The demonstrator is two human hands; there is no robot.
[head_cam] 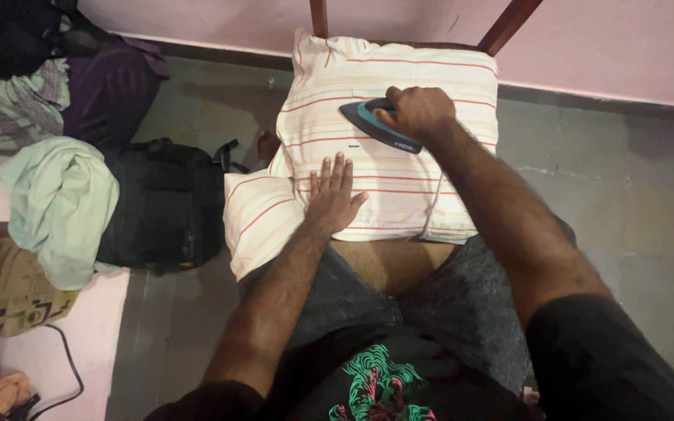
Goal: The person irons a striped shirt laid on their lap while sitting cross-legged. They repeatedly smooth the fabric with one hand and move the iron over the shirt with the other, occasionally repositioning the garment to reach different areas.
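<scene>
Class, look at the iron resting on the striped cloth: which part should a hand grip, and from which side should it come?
Grip the iron by its handle on top, coming from above and from its blunt rear end. It lies soleplate down on the striped cloth, pointed tip toward the left. The right hand already wraps the handle this way; the left hand lies flat on the cloth.
</scene>
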